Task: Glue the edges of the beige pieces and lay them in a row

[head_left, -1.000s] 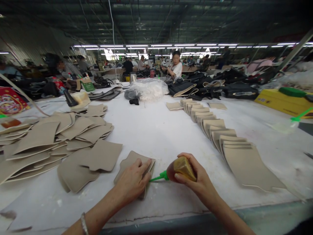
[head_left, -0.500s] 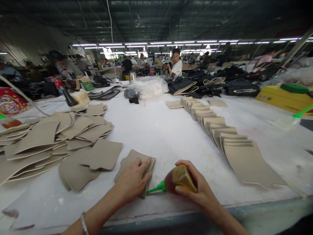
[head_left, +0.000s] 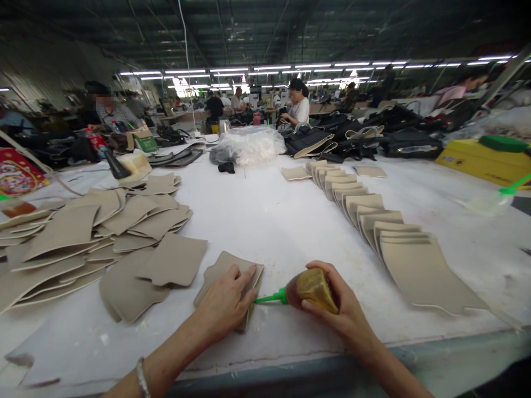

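Observation:
My left hand (head_left: 226, 305) lies flat with fingers spread on a beige cut piece (head_left: 224, 268) near the table's front edge, pressing it down. My right hand (head_left: 332, 309) is wrapped round an amber glue bottle (head_left: 309, 288) lying sideways. The bottle's green nozzle (head_left: 270, 299) points left and its tip touches the right edge of the beige piece, just beside my left fingertips.
A loose heap of beige pieces (head_left: 95, 237) covers the left of the white table (head_left: 265, 221). A fanned row of beige pieces (head_left: 373, 221) runs up the right side. A plastic bag (head_left: 253, 146), black bags, a yellow box (head_left: 477, 163) and seated workers lie beyond.
The nozzle tip slid down the piece's right edge toward me, then back up a little. My left hand has stayed pressed on the piece.

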### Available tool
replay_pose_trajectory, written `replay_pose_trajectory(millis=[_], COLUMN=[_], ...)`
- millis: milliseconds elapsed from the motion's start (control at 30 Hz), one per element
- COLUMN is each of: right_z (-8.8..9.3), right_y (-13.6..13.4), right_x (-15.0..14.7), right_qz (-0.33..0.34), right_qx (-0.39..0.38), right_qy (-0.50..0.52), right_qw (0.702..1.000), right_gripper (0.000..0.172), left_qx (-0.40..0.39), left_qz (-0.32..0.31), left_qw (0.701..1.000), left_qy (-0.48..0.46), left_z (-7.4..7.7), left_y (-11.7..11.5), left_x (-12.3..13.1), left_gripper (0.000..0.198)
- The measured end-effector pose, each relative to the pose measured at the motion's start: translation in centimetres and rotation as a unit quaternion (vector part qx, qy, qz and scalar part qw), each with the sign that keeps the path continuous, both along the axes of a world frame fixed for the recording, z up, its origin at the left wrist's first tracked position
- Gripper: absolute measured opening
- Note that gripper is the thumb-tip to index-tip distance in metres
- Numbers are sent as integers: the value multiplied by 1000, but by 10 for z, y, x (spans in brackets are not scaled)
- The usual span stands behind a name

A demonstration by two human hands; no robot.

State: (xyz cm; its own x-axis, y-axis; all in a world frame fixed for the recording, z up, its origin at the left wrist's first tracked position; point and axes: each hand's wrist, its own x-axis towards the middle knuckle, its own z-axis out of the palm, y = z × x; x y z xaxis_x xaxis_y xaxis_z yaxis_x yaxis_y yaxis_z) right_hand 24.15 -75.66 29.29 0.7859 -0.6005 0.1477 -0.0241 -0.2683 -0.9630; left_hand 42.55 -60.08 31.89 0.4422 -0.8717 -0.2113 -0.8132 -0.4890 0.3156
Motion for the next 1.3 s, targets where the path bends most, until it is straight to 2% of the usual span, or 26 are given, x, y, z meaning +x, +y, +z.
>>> replay_pose_trajectory(millis=[100, 333, 500, 667, 933, 1000, 1167, 1300], right_z=[-2, 1, 1, -2, 2, 1, 0, 1], right_y=[7, 17, 15, 13, -23, -25, -24, -27], right_x=[0, -9, -8, -5, 11, 11, 8, 9], right_qz=[-32, 29, -5, 48, -56, -58, -12, -52], right_qx=[-4, 53, 32, 58, -32, -37, -9, -45], right_qy=[-4, 4, 6, 4, -22, -27, -18, -30], right_qw=[999, 998, 999, 997, 998, 997, 1000, 997], right_gripper=[49, 52, 52, 53, 50, 50, 53, 50], left_qx=[-1, 2, 5, -4, 13, 12, 13, 16], left_qz=[-1, -5, -2, -8, -11, -10, -11, -5], left_qw=[1000, 1000, 1000, 1000, 999, 999, 998, 998], left_qy=[-1, 0, 5, 9, 38, 44, 59, 62], left_z=[-2, -3, -1, -5, 3, 3, 1, 2], left_y=[0, -1, -1, -1, -9, -10, -12, -12], left_x=[1, 2, 2, 4, 4, 5, 8, 8], left_gripper=[51, 51, 50, 50, 49, 49, 49, 49])
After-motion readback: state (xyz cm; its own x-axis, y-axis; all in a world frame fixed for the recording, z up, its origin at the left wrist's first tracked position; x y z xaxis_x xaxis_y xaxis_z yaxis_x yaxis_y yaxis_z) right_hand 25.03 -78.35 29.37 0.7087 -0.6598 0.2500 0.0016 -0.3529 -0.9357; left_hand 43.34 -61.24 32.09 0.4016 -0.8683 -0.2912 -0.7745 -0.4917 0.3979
